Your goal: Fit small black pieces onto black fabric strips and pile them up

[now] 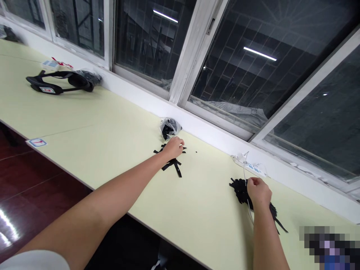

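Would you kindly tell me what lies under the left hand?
Loose black strips spread on the table beneath the left hand; whatever its fingers pinch is hidden.

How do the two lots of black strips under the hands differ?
The strips by the left hand are few and lie loosely scattered; those under the right hand form a dense bundle. The scattered strips sit beside a small plastic bag; the bundle has a thin white cord at it. Both lie on the pale table.

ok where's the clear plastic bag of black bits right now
In the head view, the clear plastic bag sits mid-table against the window sill, just beyond the left hand and the loose black strips.
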A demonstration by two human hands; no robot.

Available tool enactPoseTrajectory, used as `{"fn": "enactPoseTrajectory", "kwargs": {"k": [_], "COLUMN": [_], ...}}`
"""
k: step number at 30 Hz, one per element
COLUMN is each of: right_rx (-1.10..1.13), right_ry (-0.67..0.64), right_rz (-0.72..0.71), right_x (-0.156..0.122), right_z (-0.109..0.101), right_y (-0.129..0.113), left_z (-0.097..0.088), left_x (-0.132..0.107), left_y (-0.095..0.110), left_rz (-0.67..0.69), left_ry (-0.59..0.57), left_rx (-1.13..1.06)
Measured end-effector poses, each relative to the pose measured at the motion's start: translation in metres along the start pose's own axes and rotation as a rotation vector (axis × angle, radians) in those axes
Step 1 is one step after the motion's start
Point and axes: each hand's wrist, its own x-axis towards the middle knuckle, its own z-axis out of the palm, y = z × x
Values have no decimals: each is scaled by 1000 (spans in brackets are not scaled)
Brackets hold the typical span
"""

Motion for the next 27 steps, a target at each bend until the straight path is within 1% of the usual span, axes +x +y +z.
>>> {"fn": "enactPoseTrajectory", "kwargs": {"k": [2, 4, 6, 9, 12, 15, 17, 19, 21, 22, 24, 25, 26, 27], "right_rx": [2, 16, 34, 60, 99, 157, 243, 425, 684, 814, 1003, 1055, 1085, 1100], "right_ry": [-18, -31, -52, -86, -121, -159, -205, -314, -500, -614, -843, -932, -995, -1028], "right_rz": [-95, -191, -274, -375, -438, -454, -419, -339, -225, -167, -90, -86, -93, -106], "right_x": [-8, -15, -22, -30, -35, -40, -44, -51, -62, -68, -80, -85, -90, -93], "right_z": [7, 13, 19, 25, 28, 30, 31, 32, 32, 31, 29, 28, 27, 26], "right_y": [-12, -23, -31, -41, -47, -54, -61, -71, -84, -91, -103, -108, -112, -114], "left_z": [1, 3, 5, 7, 7, 4, 2, 1, 4, 6, 10, 12, 14, 15], "left_x": [-1, -5, -9, -11, -10, -7, -7, -10, -18, -22, -31, -35, -38, -41], "left_y": [-9, -12, -11, -9, -6, 2, 12, 26, 43, 52, 67, 72, 76, 79], "left_rz": [-6, 14, 32, 40, 36, 26, 29, 40, 95, 163, 325, 386, 422, 439], "left_ry": [-103, -191, -225, -209, -155, -74, -73, -129, -202, -236, -317, -353, -372, -382], "left_rx": [80, 148, 199, 222, 182, 63, -90, -272, -379, -402, -404, -386, -355, -312]}}
